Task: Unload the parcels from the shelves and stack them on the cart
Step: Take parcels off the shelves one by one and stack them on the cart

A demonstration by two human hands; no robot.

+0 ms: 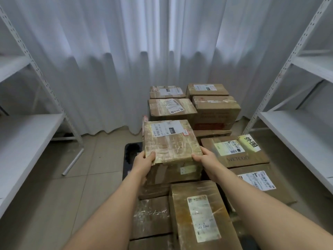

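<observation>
A labelled parcel lies nearest on the cart. Beyond it, the left hand and right hand clasp the near corners of a taped box over the stack's left side, probably just touching down. Best lowered level, edges squared, fingers freed last.

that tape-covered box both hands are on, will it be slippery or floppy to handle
The tape-covered box probably stays stiff: its edges look square. Its glossy, wrinkled tape could be somewhat slippery, so the left hand and right hand holding its near corners seem wise. It looks flat-bottomed, so it is unlikely to roll, and should sit steady on the box below.
</observation>
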